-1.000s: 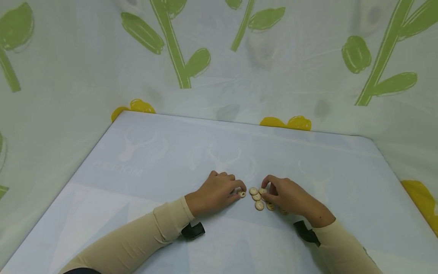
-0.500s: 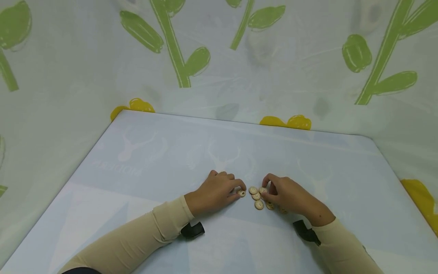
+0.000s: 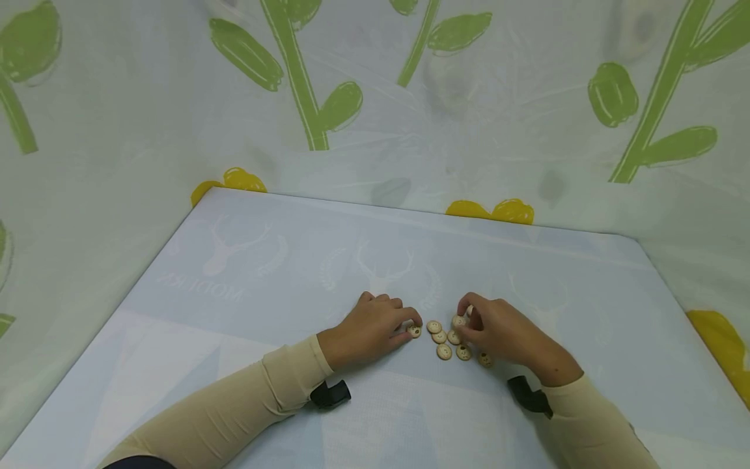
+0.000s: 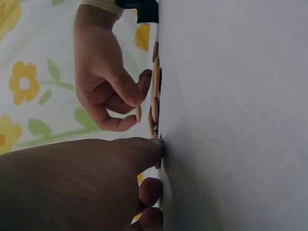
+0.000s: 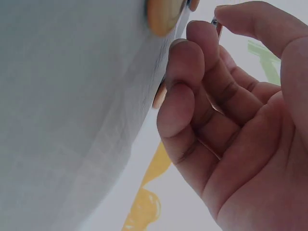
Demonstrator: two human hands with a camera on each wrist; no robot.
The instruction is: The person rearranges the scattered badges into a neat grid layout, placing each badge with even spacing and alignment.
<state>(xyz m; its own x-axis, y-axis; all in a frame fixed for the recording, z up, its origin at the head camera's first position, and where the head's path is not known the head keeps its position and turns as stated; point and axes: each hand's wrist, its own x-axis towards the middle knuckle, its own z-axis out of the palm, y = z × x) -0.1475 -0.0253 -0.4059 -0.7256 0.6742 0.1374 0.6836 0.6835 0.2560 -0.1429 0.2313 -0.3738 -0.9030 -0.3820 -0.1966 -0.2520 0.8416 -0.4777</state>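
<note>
Button (image 3: 459, 321) in narrow right grip (image 3: 502, 330), another (image 3: 415, 331) in left grip (image 3: 368, 329)

The head camera looked from above the near side of the table (image 3: 187, 312), facing forward and down, set back enough to take in the left hand (image 3: 369, 329), the right hand (image 3: 506, 335), the wooden buttons (image 3: 444, 352) and the leaf-patterned backdrop (image 3: 498, 143) on the far side. The left wrist camera, turned sideways, sat low and close by the left hand, facing right along the tabletop. The right wrist camera, also tipped, faced the right palm and fingers from very near. Head and left wrist views shared both hands; all three showed the right one.
</note>
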